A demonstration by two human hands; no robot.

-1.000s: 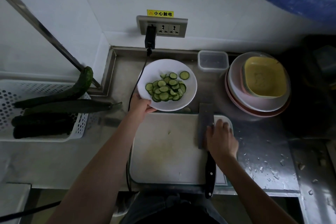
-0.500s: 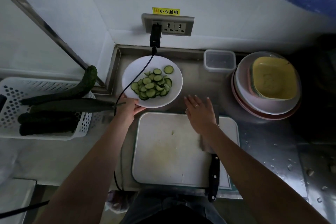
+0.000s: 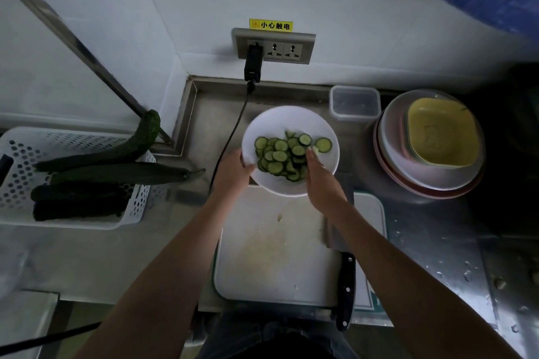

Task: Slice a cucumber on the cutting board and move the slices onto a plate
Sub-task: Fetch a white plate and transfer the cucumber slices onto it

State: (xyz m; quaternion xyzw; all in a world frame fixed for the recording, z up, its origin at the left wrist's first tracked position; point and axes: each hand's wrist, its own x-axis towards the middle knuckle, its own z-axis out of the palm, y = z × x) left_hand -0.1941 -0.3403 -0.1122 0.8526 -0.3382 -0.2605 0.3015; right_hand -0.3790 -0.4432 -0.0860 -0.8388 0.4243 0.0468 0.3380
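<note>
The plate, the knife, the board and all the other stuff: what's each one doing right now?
plate: held at its rim, full of slices
cucumber slices: piled on the plate
left hand: grips the plate's edge
right hand: fingers reach among the slices
cutting board: bare, a few scraps
knife: lying on the board
whole cucumbers: uncut, in the basket
plug: in the socket

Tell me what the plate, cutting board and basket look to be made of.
Plate: glossy white, probably ceramic or melamine. Cutting board: matte white plastic, scuffed and stained. Basket: white moulded plastic, walls perforated with round holes.
</note>
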